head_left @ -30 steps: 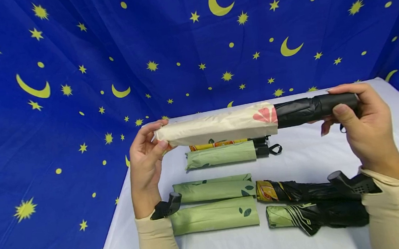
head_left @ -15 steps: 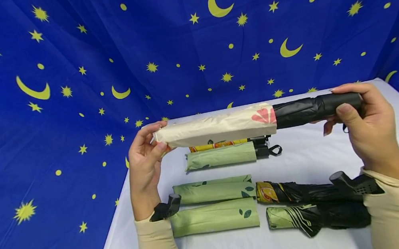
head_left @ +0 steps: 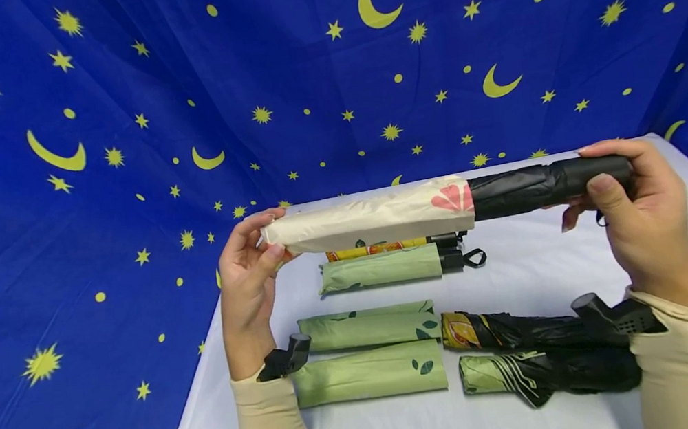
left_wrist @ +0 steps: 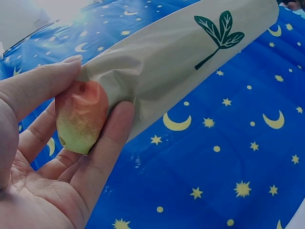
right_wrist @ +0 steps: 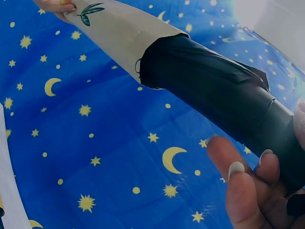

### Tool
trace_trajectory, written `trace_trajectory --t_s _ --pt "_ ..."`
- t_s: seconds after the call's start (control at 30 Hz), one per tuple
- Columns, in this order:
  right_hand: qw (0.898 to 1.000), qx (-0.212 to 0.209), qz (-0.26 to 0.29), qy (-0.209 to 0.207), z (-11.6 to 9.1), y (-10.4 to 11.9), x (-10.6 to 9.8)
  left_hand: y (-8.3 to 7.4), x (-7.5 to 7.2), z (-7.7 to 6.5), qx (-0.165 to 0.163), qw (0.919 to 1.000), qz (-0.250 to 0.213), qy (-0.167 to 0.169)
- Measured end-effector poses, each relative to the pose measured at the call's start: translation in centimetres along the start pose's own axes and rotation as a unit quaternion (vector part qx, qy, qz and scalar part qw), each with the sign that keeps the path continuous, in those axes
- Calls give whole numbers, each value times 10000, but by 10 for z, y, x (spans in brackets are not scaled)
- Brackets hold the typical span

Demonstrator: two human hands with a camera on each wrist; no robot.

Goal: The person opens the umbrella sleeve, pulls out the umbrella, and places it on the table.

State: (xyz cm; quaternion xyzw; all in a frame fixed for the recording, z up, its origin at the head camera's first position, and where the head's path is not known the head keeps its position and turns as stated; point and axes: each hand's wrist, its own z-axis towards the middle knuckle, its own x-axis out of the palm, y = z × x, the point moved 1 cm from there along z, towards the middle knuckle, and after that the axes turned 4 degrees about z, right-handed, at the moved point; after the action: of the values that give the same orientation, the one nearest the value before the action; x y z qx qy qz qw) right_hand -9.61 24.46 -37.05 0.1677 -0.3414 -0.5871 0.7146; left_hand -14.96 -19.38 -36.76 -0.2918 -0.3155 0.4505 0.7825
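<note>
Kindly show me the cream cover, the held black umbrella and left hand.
Cream cover (left_wrist: 162,62): left wrist view, plain fabric.
Black umbrella (right_wrist: 205,78): right wrist view, folded canopy.
Left hand (head_left: 247,275): head view, near thumb base.

Sleeve (head_left: 369,217) is cream w/ pink petals (head_left: 453,198) at 3 o'clock, umbrella (head_left: 522,190) blk; curtain (head_left: 303,52), 12 o'clock, is blue w/ yel. stars, moons.

Head view: bright, even, sharp
White tablecloth (head_left: 395,427): faint soft shadows
Left wrist view: hazy, glare upper left
Right wrist view: dimmer, glare upper right
Held umbrella (right_wrist: 190,71): dull sheen on black
</note>
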Motion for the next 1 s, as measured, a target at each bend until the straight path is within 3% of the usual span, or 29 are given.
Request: trace_trajectory --t_s 1.0 --pt "9999 18 89 -127 2 -3 -11 -4 -3 0 -23 9996 138 -233"
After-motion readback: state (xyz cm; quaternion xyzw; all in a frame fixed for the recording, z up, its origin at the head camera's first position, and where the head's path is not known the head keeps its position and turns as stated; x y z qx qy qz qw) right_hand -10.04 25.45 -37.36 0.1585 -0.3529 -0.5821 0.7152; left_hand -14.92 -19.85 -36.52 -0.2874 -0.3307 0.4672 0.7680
